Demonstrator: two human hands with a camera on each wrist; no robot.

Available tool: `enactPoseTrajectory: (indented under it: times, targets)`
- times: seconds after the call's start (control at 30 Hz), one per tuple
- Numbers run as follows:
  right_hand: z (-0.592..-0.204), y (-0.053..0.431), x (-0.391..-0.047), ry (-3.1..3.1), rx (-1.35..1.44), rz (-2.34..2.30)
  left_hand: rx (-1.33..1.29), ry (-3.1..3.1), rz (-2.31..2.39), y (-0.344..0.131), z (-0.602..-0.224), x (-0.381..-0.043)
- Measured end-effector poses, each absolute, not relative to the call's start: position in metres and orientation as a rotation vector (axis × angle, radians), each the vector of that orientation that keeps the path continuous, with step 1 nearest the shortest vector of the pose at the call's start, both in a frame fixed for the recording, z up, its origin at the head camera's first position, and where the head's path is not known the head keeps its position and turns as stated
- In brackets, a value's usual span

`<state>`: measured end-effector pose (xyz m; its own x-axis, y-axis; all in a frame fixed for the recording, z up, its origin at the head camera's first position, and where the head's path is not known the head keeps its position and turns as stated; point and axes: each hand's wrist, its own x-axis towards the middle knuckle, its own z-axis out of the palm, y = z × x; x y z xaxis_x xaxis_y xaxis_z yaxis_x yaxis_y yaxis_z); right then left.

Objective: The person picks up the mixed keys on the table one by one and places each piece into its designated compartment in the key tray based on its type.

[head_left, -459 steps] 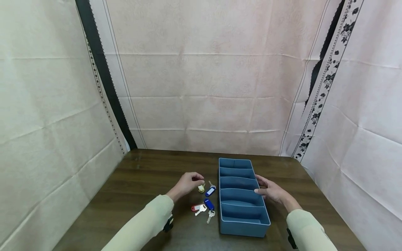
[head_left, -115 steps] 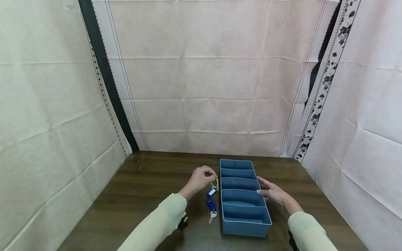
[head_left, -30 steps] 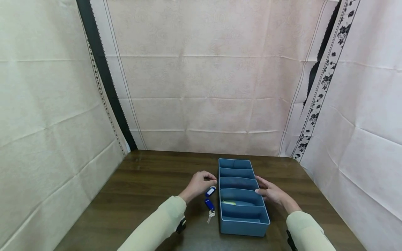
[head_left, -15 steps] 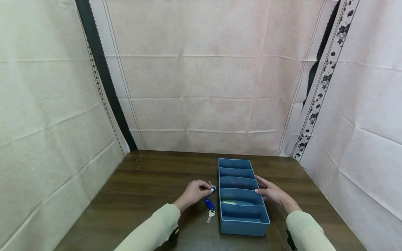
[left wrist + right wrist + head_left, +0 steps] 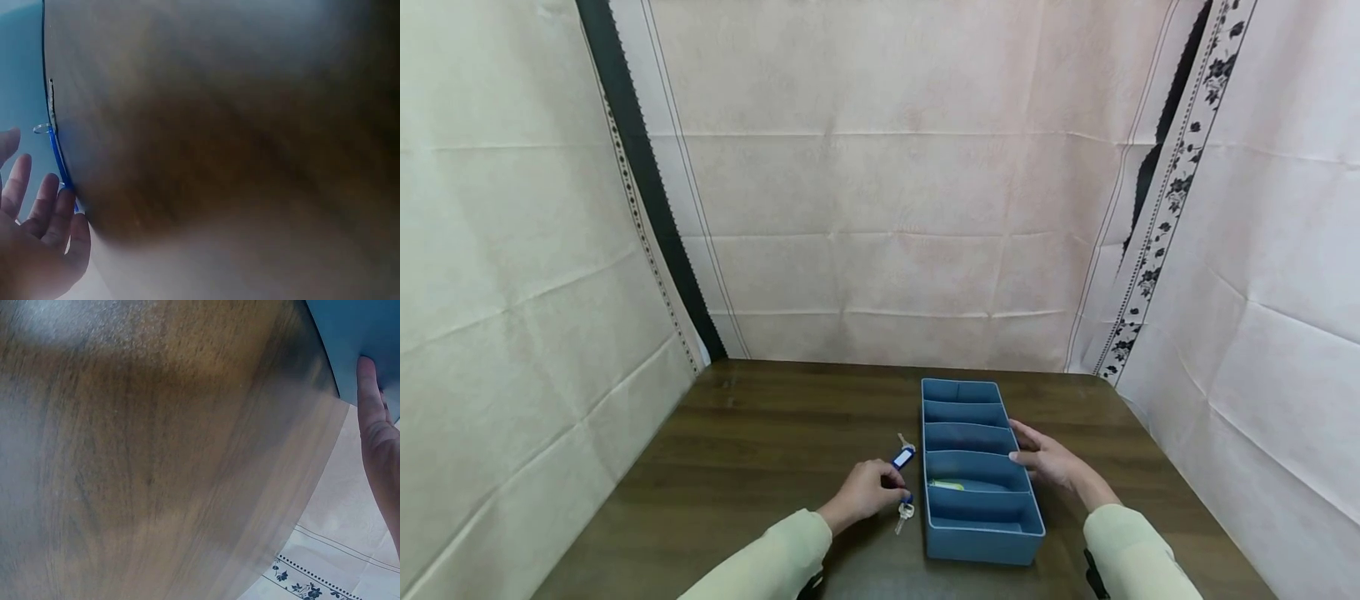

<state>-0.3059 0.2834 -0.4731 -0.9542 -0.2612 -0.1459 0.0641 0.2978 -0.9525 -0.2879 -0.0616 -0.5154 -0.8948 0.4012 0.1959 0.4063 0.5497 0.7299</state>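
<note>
On the dark wooden table stands a long blue divided box (image 5: pixel 985 546). Left of it, my left hand (image 5: pixel 863 493) reaches down over a blue key tag (image 5: pixel 907 499) whose silver key (image 5: pixel 905 517) shows below the fingers. In the left wrist view that tag (image 5: pixel 57 156) lies beyond loosely bent fingers, with thumb and forefinger apart. A second blue key tag (image 5: pixel 903 457), with a white label and a key, lies just beyond. My right hand (image 5: pixel 1060 467) rests against the box's right side; the right wrist view shows a straight finger (image 5: pixel 369 394) on its outer wall.
A yellow-edged key tag (image 5: pixel 947 485) sits in the second compartment from the front of the box. Pale cloth (image 5: pixel 880 208) hangs behind the table (image 5: pixel 760 450) and on both sides.
My left hand has moved from the far blue key tag toward me to the near one. Earlier, red and yellow tags lay on the table; the yellow one is now in the box. My right hand stayed.
</note>
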Motion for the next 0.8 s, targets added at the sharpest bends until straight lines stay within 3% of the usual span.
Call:
enactPoseTrajectory:
  times: [0.8]
  targets:
    - [-0.4692,0.2843,-0.3088,2.279,-0.162,-1.704,-0.805,-2.797,-0.929,-0.0602,-0.5141,-0.2912]
